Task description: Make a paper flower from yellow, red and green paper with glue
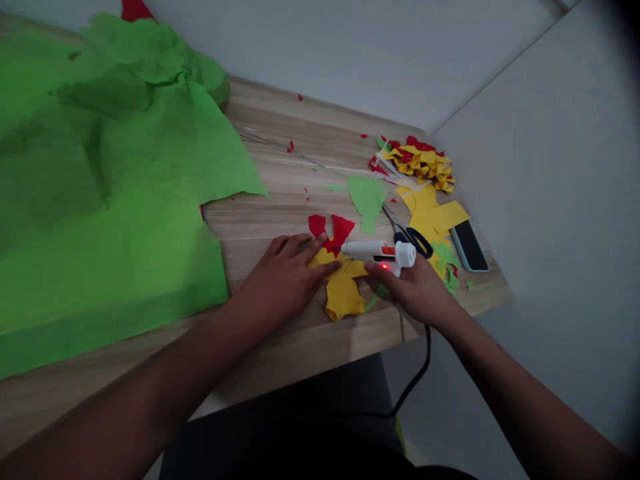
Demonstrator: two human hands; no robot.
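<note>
My right hand [415, 290] grips a white hot glue gun [380, 252] with a small red light lit; its nozzle points left at the paper. My left hand [285, 277] lies on the wooden table [280, 220] with fingers stretched out, pressing on a yellow paper shape [343, 290]. A red paper piece [334, 230] sits at the tips of those fingers, just left of the nozzle. The gun's black cord [417, 380] hangs off the table's front edge.
A large crumpled green paper sheet [100, 180] covers the table's left half. Behind the gun lie scissors [413, 237], a green scrap [367, 199], yellow cut paper [435, 217], a phone [469, 245] and a red-yellow folded paper bundle [423, 163]. Walls close in behind and right.
</note>
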